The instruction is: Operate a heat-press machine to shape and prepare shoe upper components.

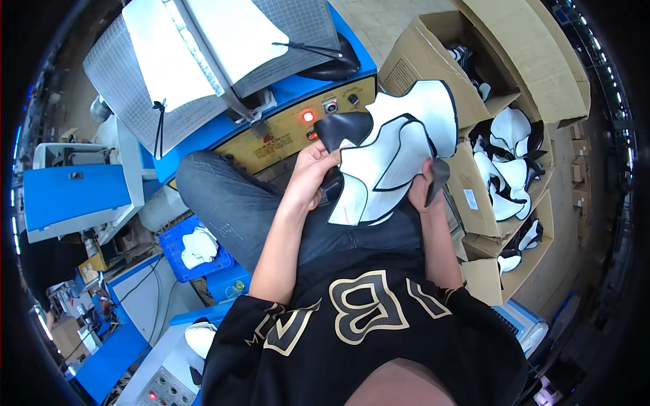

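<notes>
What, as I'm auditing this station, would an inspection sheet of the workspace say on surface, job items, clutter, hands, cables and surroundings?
Surface: grid-printed sheet on the blue machine, white sheets over it.
Job items: black-edged white panels, apparently shoe-upper parts, held above the lap.
Clutter: crumpled white item in a blue crate.
Hands: left hand and right hand both grip the panels.
Cables: thin cables at lower left; ends unclear.
Surroundings: control panel with lit red light; cardboard boxes holding similar pieces.
</notes>
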### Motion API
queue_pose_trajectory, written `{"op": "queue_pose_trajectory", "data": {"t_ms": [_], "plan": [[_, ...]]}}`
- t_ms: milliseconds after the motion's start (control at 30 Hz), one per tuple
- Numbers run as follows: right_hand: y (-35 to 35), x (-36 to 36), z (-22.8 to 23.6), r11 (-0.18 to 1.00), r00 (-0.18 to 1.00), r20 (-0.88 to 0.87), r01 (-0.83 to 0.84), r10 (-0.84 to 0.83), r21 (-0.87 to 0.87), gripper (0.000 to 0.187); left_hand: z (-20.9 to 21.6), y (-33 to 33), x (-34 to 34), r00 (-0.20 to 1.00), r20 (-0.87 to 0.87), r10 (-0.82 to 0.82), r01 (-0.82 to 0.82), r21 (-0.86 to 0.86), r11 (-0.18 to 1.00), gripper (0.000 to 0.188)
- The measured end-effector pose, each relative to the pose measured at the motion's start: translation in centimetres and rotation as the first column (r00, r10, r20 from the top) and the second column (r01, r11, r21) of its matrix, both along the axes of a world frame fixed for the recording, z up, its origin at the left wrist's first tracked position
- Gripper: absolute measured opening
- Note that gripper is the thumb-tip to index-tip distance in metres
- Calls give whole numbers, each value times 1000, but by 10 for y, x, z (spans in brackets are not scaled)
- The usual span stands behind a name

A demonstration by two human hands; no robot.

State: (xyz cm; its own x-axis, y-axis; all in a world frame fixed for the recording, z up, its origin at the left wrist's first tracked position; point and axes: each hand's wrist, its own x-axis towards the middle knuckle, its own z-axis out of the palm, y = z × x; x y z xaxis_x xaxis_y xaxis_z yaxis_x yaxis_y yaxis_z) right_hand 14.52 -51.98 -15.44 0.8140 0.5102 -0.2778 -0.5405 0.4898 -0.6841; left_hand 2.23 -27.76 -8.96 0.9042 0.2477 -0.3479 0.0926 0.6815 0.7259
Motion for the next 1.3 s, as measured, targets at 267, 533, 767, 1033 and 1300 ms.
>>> {"op": "queue_pose_trajectory", "data": {"t_ms": [267,533,767,1033,1300], "plan": [[-14,10,-8,739,912,52,-361,406,569,43,7,-8,6,904,-90,418,-423,-55,904,26],[-18,2,-11,999,987,-160,-24,20,-26,39,52,12,-19,817,-64,573,-440,572,692,18],[5,18,7,974,993,-108,29,-55,-224,40,98,25,-39,938,301,-172,-308,951,-17,29],[8,5,27,928,946,-170,-308,275,-212,46,57,-7,-21,830,-12,-558,-171,946,-275,40],[-21,-2,46,908,918,-99,-394,384,-139,77,40,-36,-32,784,-214,-583,169,977,-132,54]]}}
